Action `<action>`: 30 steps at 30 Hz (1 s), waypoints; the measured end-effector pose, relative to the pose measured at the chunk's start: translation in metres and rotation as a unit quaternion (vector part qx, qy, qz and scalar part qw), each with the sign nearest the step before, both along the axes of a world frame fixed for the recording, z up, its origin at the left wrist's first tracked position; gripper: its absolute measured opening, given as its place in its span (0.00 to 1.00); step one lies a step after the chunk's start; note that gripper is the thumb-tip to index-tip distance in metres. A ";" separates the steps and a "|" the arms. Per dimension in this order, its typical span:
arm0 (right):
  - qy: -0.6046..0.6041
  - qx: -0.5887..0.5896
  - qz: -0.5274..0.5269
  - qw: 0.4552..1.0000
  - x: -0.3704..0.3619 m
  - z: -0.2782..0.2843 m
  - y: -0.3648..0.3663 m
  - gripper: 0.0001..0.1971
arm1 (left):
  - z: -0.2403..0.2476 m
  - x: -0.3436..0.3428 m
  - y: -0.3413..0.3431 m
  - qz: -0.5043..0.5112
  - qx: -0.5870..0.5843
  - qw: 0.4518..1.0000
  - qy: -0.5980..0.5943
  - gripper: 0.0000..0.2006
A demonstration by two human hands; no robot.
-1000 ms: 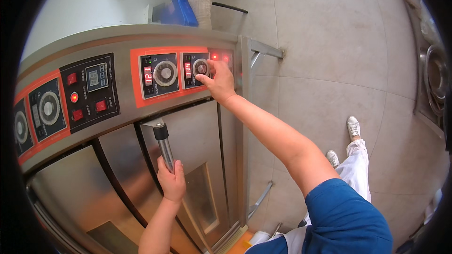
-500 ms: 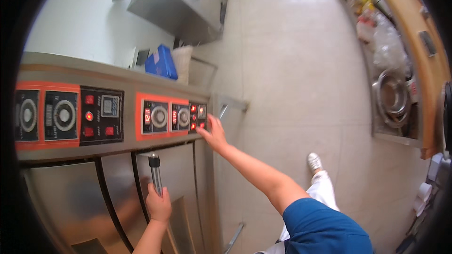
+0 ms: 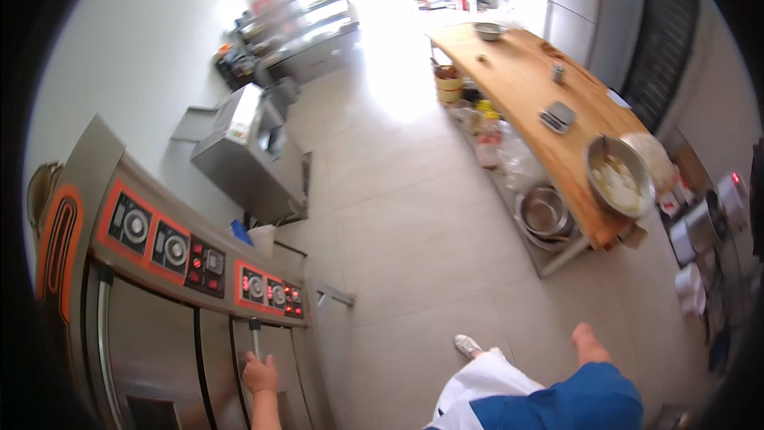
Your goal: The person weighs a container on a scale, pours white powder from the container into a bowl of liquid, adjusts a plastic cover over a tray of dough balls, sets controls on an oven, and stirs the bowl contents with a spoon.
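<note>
My left hand (image 3: 260, 373) is closed around the steel door handle (image 3: 255, 341) of a stainless steel oven. The handle has a black end piece, and my fingers wrap it just below that. Above my hand runs the oven's control panel (image 3: 270, 291), framed in orange, with round dials, lit red displays and red buttons. My right arm (image 3: 586, 344) hangs at my right side below the blue sleeve. Only a short blurred stretch of it shows, and its fingers cannot be made out. It touches nothing that I can see.
A wooden table (image 3: 529, 131) stands to the right, carrying a large metal bowl (image 3: 617, 179) with pale contents and a small scale (image 3: 558, 117). Steel basins (image 3: 544, 211) sit on its lower shelf. Beyond the oven is a steel cabinet (image 3: 239, 163). Tiled floor (image 3: 398, 231) lies between.
My right hand has left the control buttons and dropped back to my right side. My left hand keeps its hold on the handle. The view has lifted, showing more of the room.
</note>
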State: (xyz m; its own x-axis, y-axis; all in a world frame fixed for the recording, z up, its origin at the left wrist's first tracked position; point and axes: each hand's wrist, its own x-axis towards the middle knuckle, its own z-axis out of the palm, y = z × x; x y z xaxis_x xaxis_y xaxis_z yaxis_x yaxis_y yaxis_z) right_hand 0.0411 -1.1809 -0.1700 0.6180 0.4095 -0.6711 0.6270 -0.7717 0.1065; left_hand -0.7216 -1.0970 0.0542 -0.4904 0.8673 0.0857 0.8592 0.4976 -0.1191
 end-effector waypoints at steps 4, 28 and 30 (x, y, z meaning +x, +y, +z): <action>0.053 -0.019 -0.074 0.996 0.029 0.061 -0.053 0.11 | -0.002 0.025 -0.013 0.025 0.015 0.998 0.054 0.26; -0.051 0.607 -0.106 0.786 0.227 0.139 0.139 0.10 | -0.112 0.422 0.211 -0.318 -0.357 0.827 -0.297 0.24; -0.022 0.621 -0.089 0.779 0.234 0.154 0.187 0.10 | -0.101 0.472 0.239 -0.354 -0.362 0.803 -0.314 0.23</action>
